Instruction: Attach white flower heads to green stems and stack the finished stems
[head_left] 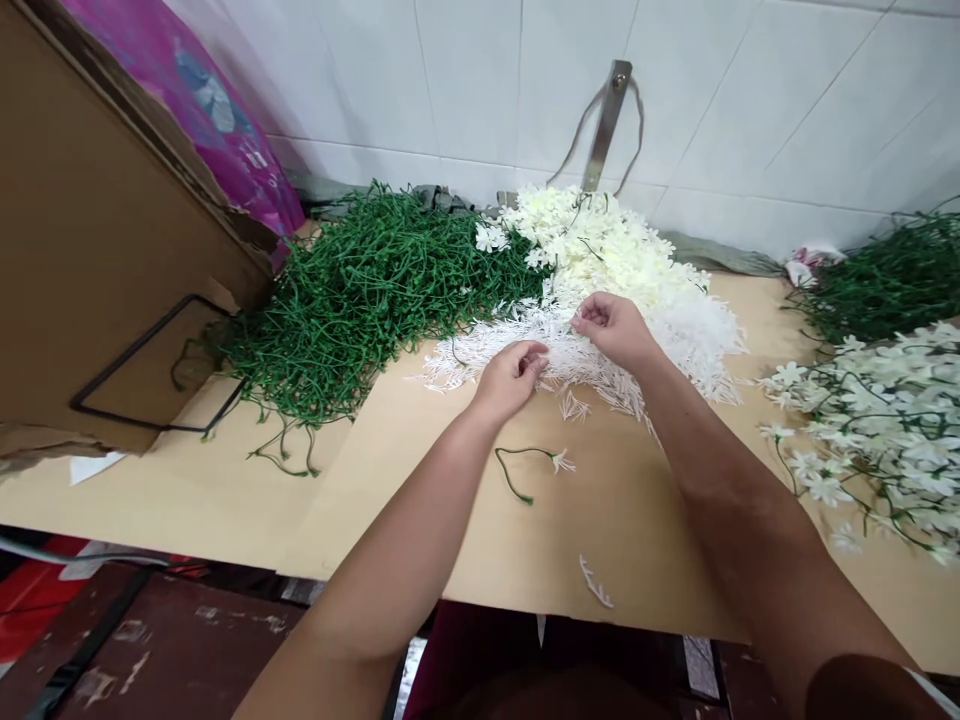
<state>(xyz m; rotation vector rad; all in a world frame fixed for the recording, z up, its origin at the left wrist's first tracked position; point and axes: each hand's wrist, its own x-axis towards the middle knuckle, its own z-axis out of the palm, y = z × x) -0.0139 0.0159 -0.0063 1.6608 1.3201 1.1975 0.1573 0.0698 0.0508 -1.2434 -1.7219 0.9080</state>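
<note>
My left hand (513, 380) is over the near edge of a pile of thin white plastic stamen pieces (480, 352), its fingers curled and thumb drawn in. My right hand (616, 328) is a little higher, finger and thumb pinched above the same pile. Whatever either hand grips is too small to make out. Behind them lies a heap of cream artificial flower heads (600, 240). Left of that spreads a large tangle of green plastic stems (375, 270). Nearer me rests one green stem with a white tip (517, 455), and below it a loose white sprig (595, 583).
A cardboard box (97, 220) with a black wire frame (135, 360) stands at left, beside a purple bag (217, 110). Assembled white flowers (892, 430) and more green stems (885, 275) lie at right. A metal strip (609, 125) leans on the tiled wall.
</note>
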